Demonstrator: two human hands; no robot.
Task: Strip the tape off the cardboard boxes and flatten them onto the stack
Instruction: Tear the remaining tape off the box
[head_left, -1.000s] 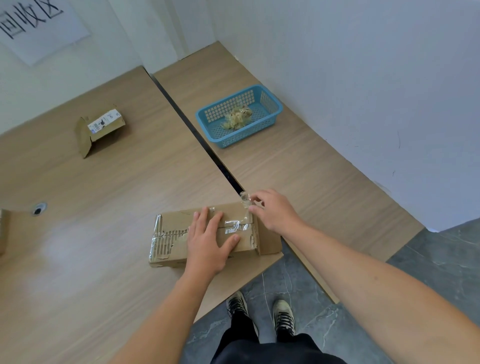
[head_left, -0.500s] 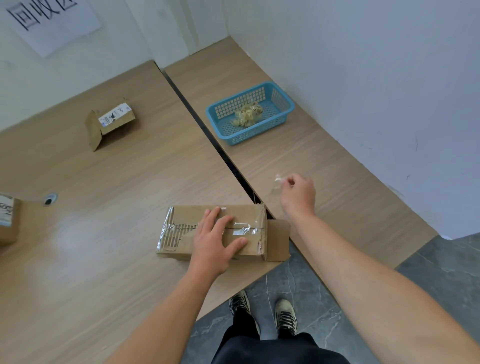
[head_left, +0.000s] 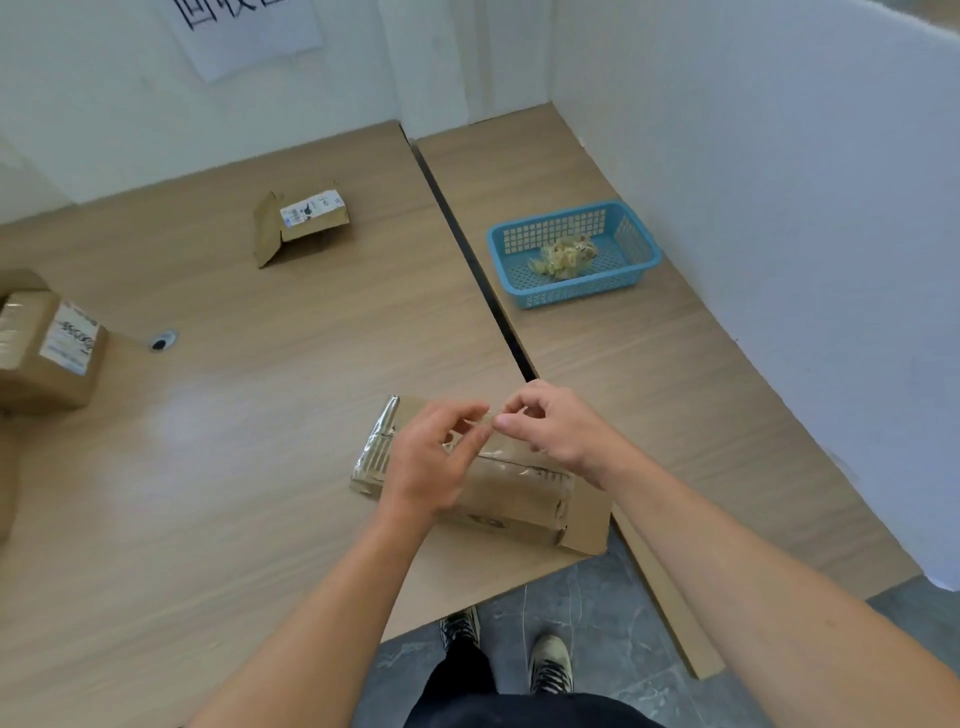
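The person stands at the near edge of a wooden table (head_left: 249, 478), and a long cardboard box (head_left: 511, 493) lies on its side there, just under the hands. The left hand (head_left: 431, 460) and the right hand (head_left: 558, 431) meet above the box. Both have the fingers curled, and between the fingertips they pinch a small scrap of clear tape (head_left: 487, 415). The scrap is blurred, so I cannot tell if it is still joined to the box. Shiny tape covers the left end of the box (head_left: 375, 449). At the right end one flap (head_left: 587, 522) stands open and reaches over the table edge.

On the second table to the right, near the wall, is a blue plastic basket (head_left: 582, 295) with a wad of peeled tape (head_left: 563, 255) inside. Far on the first table lies an opened box (head_left: 304, 223) with a white label. At the left edge stands a closed box (head_left: 49, 358), also with a label. A paper sign (head_left: 244, 31) hangs on the back wall. Below the table edge, the person's shoes (head_left: 550, 664) stand on the grey floor.
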